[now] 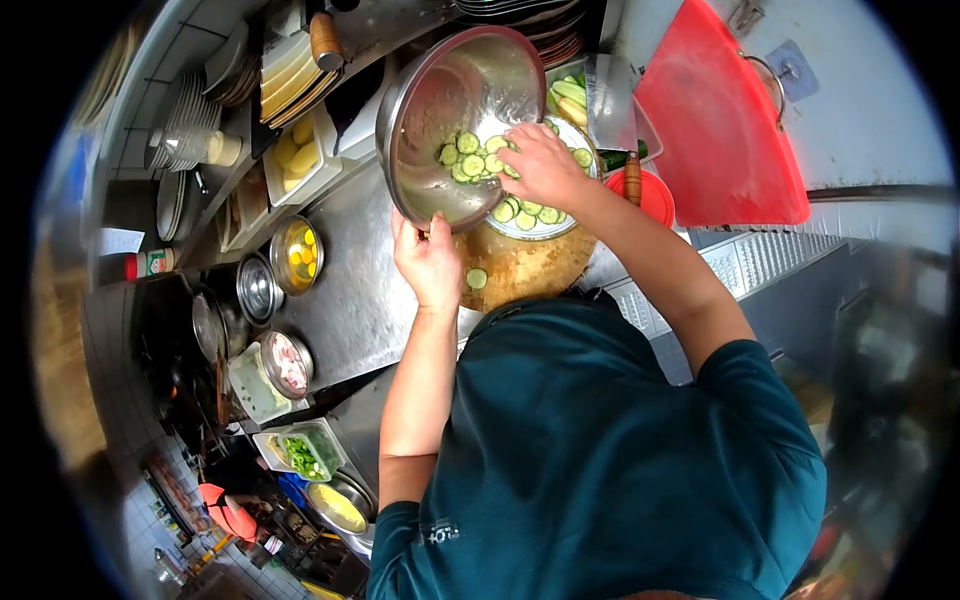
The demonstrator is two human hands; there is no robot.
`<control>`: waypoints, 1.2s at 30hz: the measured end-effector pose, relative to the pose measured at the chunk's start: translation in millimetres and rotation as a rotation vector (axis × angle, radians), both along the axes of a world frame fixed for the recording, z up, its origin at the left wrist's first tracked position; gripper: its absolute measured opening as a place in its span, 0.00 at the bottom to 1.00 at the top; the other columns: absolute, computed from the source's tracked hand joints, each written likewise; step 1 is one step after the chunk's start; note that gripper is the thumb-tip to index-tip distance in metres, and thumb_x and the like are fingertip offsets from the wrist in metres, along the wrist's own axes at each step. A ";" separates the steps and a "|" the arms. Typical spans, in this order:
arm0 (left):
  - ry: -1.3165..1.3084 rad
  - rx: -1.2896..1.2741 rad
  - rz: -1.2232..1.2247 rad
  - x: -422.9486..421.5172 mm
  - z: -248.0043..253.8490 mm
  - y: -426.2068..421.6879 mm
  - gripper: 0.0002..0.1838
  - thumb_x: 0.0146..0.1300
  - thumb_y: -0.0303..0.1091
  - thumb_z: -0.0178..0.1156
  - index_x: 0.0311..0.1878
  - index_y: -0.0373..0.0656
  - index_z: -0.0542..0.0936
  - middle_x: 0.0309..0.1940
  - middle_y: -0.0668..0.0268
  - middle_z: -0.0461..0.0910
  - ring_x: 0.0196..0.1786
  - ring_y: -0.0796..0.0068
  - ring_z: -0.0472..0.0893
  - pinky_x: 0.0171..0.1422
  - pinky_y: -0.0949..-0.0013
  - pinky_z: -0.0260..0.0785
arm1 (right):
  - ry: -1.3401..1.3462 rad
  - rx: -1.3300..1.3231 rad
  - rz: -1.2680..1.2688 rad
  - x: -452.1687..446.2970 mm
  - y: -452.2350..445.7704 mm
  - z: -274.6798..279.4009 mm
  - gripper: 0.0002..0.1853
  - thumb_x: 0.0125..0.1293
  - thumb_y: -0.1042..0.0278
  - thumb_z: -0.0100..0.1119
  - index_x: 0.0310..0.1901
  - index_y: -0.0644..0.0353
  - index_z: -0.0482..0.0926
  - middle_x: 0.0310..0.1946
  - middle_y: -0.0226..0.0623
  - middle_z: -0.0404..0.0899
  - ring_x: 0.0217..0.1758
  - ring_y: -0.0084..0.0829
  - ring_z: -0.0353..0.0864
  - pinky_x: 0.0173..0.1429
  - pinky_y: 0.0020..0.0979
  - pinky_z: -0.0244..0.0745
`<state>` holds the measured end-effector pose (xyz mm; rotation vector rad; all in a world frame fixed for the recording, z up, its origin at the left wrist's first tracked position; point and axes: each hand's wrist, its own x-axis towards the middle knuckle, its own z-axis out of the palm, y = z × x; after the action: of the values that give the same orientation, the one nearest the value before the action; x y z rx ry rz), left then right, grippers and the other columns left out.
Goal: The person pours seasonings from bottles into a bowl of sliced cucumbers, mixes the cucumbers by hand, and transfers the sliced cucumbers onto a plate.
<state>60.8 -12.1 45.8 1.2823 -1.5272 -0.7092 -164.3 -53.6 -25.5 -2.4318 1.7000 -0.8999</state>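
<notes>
My left hand (430, 262) is closed on the near rim of a large steel mixing bowl (418, 140), which is tilted toward the right. Cucumber slices (468, 158) lie inside the bowl, near its lower side. Reaching over that side, my right hand (545, 168) has its fingers stretched into the bowl at the slices; its fingertips are partly hard to make out. Under the bowl's edge sits a white plate (530, 233) with more slices on it, partly hidden by my hand. The plate rests on a round wooden chopping board (550, 262), where a single cucumber slice (477, 279) lies.
On the steel counter (350, 300) to the left stand a bowl of egg yolks (298, 256), a steel bowl (258, 288) and a bowl of pale meat (287, 364). A red cutting board (715, 130) leans at the right, near a red lid (652, 200). Another person (228, 512) is at lower left.
</notes>
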 end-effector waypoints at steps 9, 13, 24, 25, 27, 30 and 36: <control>-0.034 -0.003 0.000 3.6 3.7 -1.2 0.19 0.64 0.14 0.59 0.58 0.32 0.82 0.73 0.47 0.71 0.78 0.52 0.67 0.79 0.60 0.60 | -0.063 -0.044 0.037 -11.5 10.8 -18.1 0.15 0.65 0.56 0.68 0.47 0.57 0.86 0.60 0.43 0.79 0.69 0.46 0.72 0.73 0.49 0.67; -0.018 -0.048 0.017 3.3 0.7 -1.0 0.16 0.64 0.15 0.60 0.54 0.33 0.84 0.73 0.45 0.71 0.79 0.51 0.66 0.80 0.59 0.60 | -0.144 -0.028 -0.041 -16.6 20.2 -13.6 0.25 0.64 0.52 0.71 0.58 0.57 0.82 0.67 0.48 0.74 0.72 0.51 0.70 0.75 0.49 0.65; -0.042 -0.069 0.054 3.8 6.8 -2.1 0.14 0.64 0.17 0.62 0.52 0.33 0.85 0.72 0.42 0.71 0.79 0.50 0.66 0.79 0.59 0.61 | -0.013 0.163 -0.053 -45.9 34.7 -22.7 0.60 0.55 0.28 0.72 0.80 0.60 0.58 0.80 0.55 0.54 0.85 0.51 0.50 0.86 0.51 0.47; -0.046 -0.076 0.053 3.6 6.5 -2.3 0.14 0.64 0.17 0.62 0.52 0.33 0.85 0.72 0.42 0.71 0.79 0.50 0.67 0.79 0.59 0.62 | -0.027 0.151 -0.070 -44.4 30.6 -26.1 0.60 0.54 0.30 0.72 0.80 0.60 0.58 0.80 0.55 0.55 0.84 0.52 0.52 0.86 0.51 0.48; -0.056 -0.080 0.052 4.4 7.4 -2.0 0.14 0.64 0.17 0.62 0.53 0.33 0.85 0.72 0.42 0.71 0.79 0.50 0.67 0.78 0.59 0.62 | -0.028 0.116 -0.081 -40.2 26.7 -26.5 0.57 0.57 0.32 0.72 0.79 0.63 0.59 0.79 0.54 0.58 0.83 0.52 0.54 0.85 0.50 0.49; -0.061 -0.073 0.054 5.1 9.5 -1.7 0.14 0.64 0.17 0.62 0.52 0.33 0.85 0.72 0.42 0.72 0.79 0.50 0.67 0.78 0.59 0.61 | -0.052 0.093 -0.122 -31.0 20.9 -31.2 0.55 0.59 0.33 0.70 0.78 0.64 0.61 0.78 0.55 0.59 0.83 0.52 0.56 0.85 0.50 0.50; -0.015 -0.080 0.050 4.8 9.2 -2.6 0.12 0.64 0.16 0.62 0.50 0.33 0.85 0.71 0.42 0.72 0.79 0.50 0.67 0.78 0.59 0.62 | -0.062 0.106 -0.207 -22.3 18.9 -16.3 0.49 0.67 0.33 0.63 0.78 0.63 0.61 0.80 0.54 0.56 0.85 0.50 0.51 0.86 0.50 0.48</control>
<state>65.6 -14.8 55.0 1.2637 -1.5154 -0.6018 -186.6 -34.7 -41.8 -2.1694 1.9507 -0.8700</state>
